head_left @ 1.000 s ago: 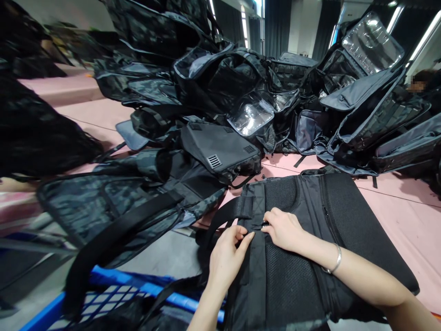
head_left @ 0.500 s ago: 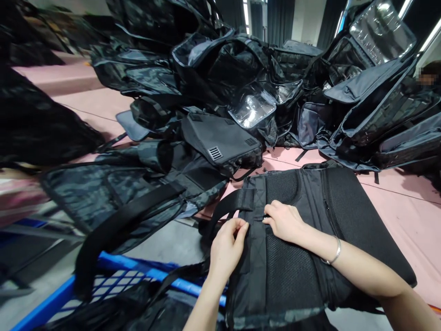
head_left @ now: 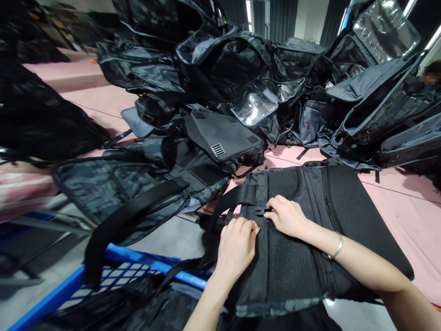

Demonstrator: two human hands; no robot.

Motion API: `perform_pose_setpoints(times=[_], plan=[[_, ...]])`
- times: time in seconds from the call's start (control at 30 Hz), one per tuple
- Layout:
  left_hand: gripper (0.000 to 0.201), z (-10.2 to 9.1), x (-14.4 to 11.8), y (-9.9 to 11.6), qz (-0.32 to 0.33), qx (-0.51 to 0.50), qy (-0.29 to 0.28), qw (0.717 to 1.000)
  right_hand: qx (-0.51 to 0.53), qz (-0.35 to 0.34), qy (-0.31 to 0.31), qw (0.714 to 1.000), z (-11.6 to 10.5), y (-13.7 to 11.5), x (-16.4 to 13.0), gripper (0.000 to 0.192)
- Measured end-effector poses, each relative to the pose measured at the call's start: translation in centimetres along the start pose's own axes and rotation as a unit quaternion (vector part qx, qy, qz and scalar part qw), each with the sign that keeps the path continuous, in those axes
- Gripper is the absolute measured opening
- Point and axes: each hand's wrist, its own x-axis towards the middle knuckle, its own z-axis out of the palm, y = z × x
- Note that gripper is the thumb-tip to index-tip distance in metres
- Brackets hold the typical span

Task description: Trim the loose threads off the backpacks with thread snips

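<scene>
A black backpack lies with its mesh-padded back panel facing up. My right hand is closed around small thread snips, mostly hidden in the fingers. Their pointed end lies by the fabric band near the base of the shoulder strap. Just below and to the left, my left hand rests on the band with its fingers curled, pinching the backpack's fabric. Whether it has a thread between the fingertips is too small to make out.
Camouflage backpacks are heaped on the pink-covered table. Another open backpack lies to the left, its strap hanging over a blue basket with dark bags inside. Part of a person shows at the far right.
My left hand has moved slightly right and turned knuckles-up over the band. The thread snips in my right hand now show more, pointing left. The view has shifted slightly.
</scene>
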Motion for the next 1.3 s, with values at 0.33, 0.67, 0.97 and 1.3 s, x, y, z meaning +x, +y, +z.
perform_pose_setpoints(times=[0.33, 0.67, 0.97, 1.3], plan=[[0.016, 0.1, -1.3, -1.5, -0.06, -0.052, 0.091, 0.993, -0.031, -0.041, -0.056, 0.997, -0.7, -0.6, -2.9, 0.019], [0.013, -0.2, -1.4, -0.5, -0.016, -0.075, 0.103, 0.992, -0.026, -0.033, -0.013, 0.999, -0.4, 0.3, -3.0, 0.017], [0.015, -0.7, -0.8, 1.6, -0.068, 0.041, -0.013, 0.997, 0.004, -0.065, -0.019, 0.998, 0.0, 0.2, -3.4, 0.017], [0.01, 0.0, -1.8, 1.7, -0.111, 0.036, -0.001, 0.993, 0.027, -0.12, -0.023, 0.992, 2.2, 0.9, -3.1, 0.023]])
